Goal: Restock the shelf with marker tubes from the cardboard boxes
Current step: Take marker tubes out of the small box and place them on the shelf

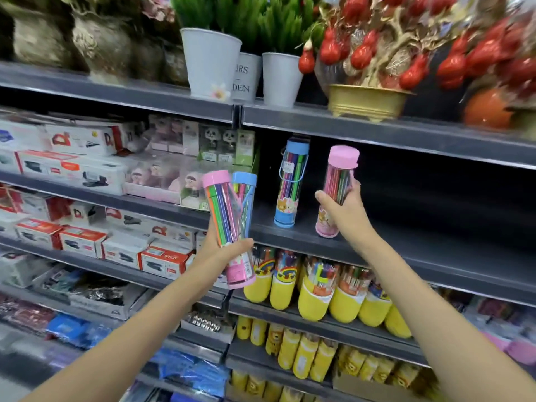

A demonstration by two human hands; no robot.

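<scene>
Both arms reach up: the right hand [343, 204] grips a pink tube [336, 192] upright, bottom touching the shelf [406, 245] beside the blue tube [290, 184], mid-frame; the left hand [226, 250] grips two more tubes [229, 224].

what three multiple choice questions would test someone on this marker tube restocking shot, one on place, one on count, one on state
1. Where is the blue-capped marker tube that stands alone?
A. on the dark shelf
B. in a white pot
C. among the yellow tubes

2. How many tubes does the left hand hold?
A. one
B. two
C. four

3. What is the state of the pink-capped tube in the right hand?
A. lying flat
B. gripped, roughly upright at the shelf
C. uncapped

Answers: 1 A, it stands on the shelf board; 2 B, one pink-capped and one blue-capped tube show; 3 B, fingers wrap it, base at the shelf edge.
</scene>
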